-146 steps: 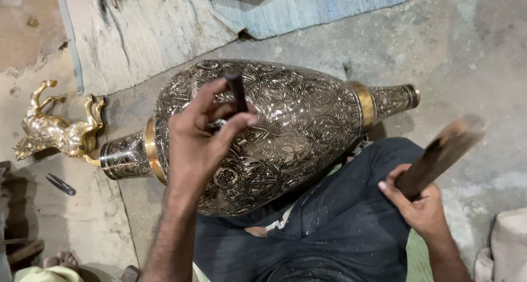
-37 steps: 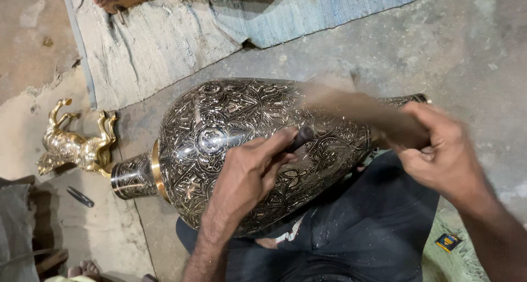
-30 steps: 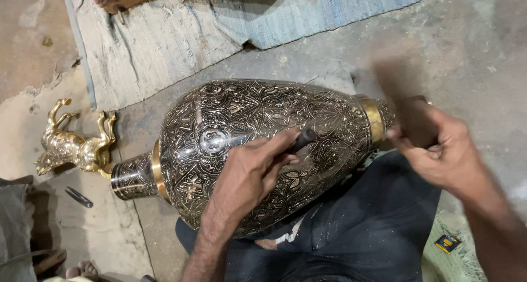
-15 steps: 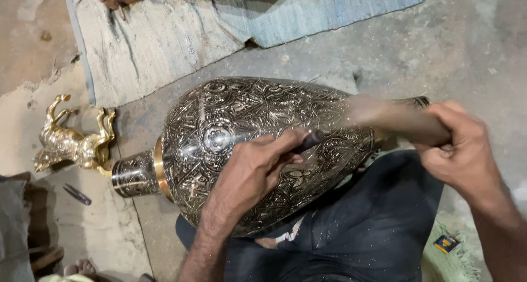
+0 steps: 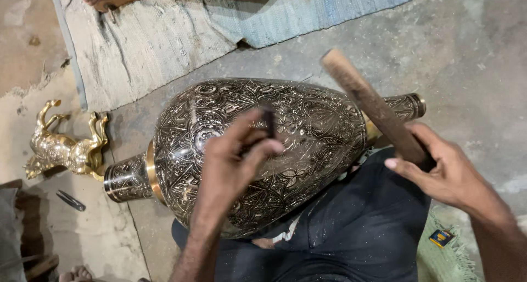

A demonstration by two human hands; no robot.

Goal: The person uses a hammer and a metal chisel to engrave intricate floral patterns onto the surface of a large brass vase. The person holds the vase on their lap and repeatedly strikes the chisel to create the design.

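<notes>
Vase: large engraved dark metal vase (image 5: 258, 150) with brass bands lies on its side across my lap.
Left hand: my left hand (image 5: 236, 161) pinches a small dark chisel (image 5: 269, 123) against the vase's belly.
Right hand: my right hand (image 5: 444, 172) grips a wooden stick mallet (image 5: 370, 103), raised above the vase's neck.

A brass animal figure (image 5: 66, 150) is lying on its side on the bare concrete floor (image 5: 472, 57). Just below it, 1 small dark metal tool (image 5: 70, 200) is resting. A grey woven mat (image 5: 153, 40) is overlapping a blue mat (image 5: 324, 7).
</notes>
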